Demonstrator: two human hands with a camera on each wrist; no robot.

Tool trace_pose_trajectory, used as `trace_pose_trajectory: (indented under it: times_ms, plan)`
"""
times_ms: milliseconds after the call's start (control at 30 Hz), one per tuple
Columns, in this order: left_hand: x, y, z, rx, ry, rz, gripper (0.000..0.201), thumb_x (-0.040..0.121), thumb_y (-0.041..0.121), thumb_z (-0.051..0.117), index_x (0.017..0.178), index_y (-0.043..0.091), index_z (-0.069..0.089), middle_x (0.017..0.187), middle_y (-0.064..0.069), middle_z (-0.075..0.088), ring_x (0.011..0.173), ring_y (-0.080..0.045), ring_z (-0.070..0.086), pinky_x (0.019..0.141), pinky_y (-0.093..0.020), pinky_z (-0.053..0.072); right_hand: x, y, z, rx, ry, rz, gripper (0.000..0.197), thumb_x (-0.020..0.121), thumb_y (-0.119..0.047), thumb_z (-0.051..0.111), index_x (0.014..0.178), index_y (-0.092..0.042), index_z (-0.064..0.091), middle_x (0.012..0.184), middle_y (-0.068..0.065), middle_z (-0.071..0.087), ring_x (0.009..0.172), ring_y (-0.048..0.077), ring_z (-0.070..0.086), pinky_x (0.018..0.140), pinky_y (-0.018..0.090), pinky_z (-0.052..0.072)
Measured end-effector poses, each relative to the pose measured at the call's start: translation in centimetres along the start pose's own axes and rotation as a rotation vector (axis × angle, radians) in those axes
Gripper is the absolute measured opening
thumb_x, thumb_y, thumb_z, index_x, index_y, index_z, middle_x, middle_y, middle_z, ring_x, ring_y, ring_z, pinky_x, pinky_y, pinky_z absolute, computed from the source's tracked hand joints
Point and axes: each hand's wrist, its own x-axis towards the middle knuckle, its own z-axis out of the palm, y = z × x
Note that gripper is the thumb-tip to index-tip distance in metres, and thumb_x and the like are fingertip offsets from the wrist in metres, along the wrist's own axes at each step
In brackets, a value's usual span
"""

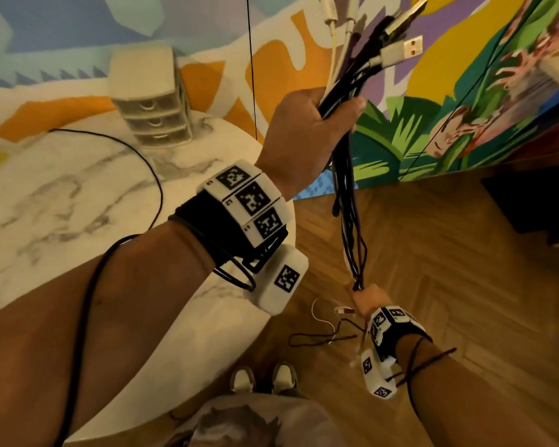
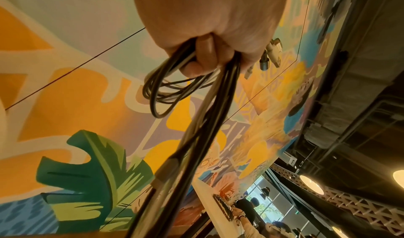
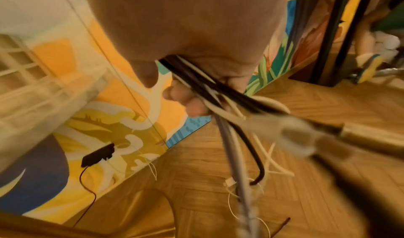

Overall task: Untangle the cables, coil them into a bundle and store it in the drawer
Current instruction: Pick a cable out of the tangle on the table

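Note:
A bunch of black, white and purple cables point(image 1: 347, 188) hangs stretched between my two hands. My left hand point(image 1: 320, 117) is raised and grips the bunch near its top, with the USB plugs point(image 1: 400, 43) sticking up above the fist. In the left wrist view the left hand point(image 2: 203, 56) has its fingers curled round the cables point(image 2: 196, 120) and a small loop. Low over the floor, my right hand point(image 1: 365, 300) grips the bunch's lower part. The right wrist view shows that hand point(image 3: 186, 100) round the cables point(image 3: 207, 89), loose ends dangling below. A small white drawer unit point(image 1: 152, 101) stands on the table, its drawers closed.
The round marble table point(image 1: 62, 204) lies to the left, with a thin black wire point(image 1: 149, 175) across it. Wooden floor point(image 1: 449, 269) spreads under the hands. A painted wall point(image 1: 433, 124) stands behind, dark furniture point(image 1: 530, 204) at right. My shoes point(image 1: 262, 379) are below.

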Motion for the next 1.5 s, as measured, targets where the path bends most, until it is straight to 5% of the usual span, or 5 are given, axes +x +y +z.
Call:
trace_pose_trajectory:
  times_ms: [700, 900, 1100, 1333, 1500]
  plan:
    - [-6.8, -8.7, 5.4, 0.338, -0.361, -0.075, 0.029, 0.095, 0.03, 0.053, 0.102, 0.006, 0.066, 0.091, -0.01, 0.069, 0.085, -0.023, 0.063, 0.06, -0.017, 0.034, -10.4, -9.0, -9.8, 0.613, -0.236, -0.734, 0.03, 0.071, 0.012, 0.055, 0.089, -0.009, 0.063, 0.09, 0.019, 0.065, 0.086, 0.027, 0.062, 0.08, 0.039, 0.051]
    - [-6.0, -9.0, 1.2, 0.448, -0.306, -0.148, 0.038, 0.09, 0.044, 0.057, 0.067, 0.013, 0.058, 0.054, 0.005, 0.042, 0.052, -0.012, 0.04, 0.052, -0.026, 0.027, -7.9, -7.8, -6.2, 0.502, 0.129, -0.585, 0.033, 0.092, -0.012, 0.052, 0.06, -0.017, 0.048, 0.04, -0.009, 0.045, 0.037, 0.003, 0.036, 0.047, 0.024, 0.029]
    - [-3.0, -7.5, -2.4, 0.225, 0.083, -0.341, 0.045, 0.085, 0.037, 0.066, 0.055, 0.016, 0.039, 0.054, -0.006, 0.032, 0.047, -0.014, 0.029, 0.053, -0.028, 0.026, -2.5, -2.0, -2.8, 0.267, 0.114, -0.238, 0.026, 0.089, -0.026, 0.061, 0.065, -0.017, 0.058, 0.061, 0.003, 0.056, 0.059, 0.021, 0.053, 0.057, 0.031, 0.041]
    - [-6.6, -9.2, 0.5, 0.103, -0.052, -0.512, 0.038, 0.086, 0.029, 0.066, 0.055, 0.017, 0.048, 0.046, 0.001, 0.039, 0.038, -0.012, 0.036, 0.052, -0.031, 0.031, -6.9, -7.4, -5.5, 0.712, -0.051, -0.715, 0.048, 0.081, -0.053, 0.06, 0.111, -0.017, 0.068, 0.111, -0.004, 0.069, 0.111, 0.014, 0.061, 0.095, 0.02, 0.046]
    - [-9.2, -9.2, 2.2, 0.178, -0.191, -0.375, 0.031, 0.092, 0.022, 0.052, 0.112, 0.002, 0.064, 0.114, -0.015, 0.065, 0.107, -0.023, 0.06, 0.07, -0.007, 0.042, -11.7, -12.9, -7.1, 0.83, -0.396, -0.696, 0.048, 0.088, -0.045, 0.054, 0.109, -0.005, 0.069, 0.116, 0.016, 0.067, 0.112, 0.03, 0.06, 0.1, 0.039, 0.046]
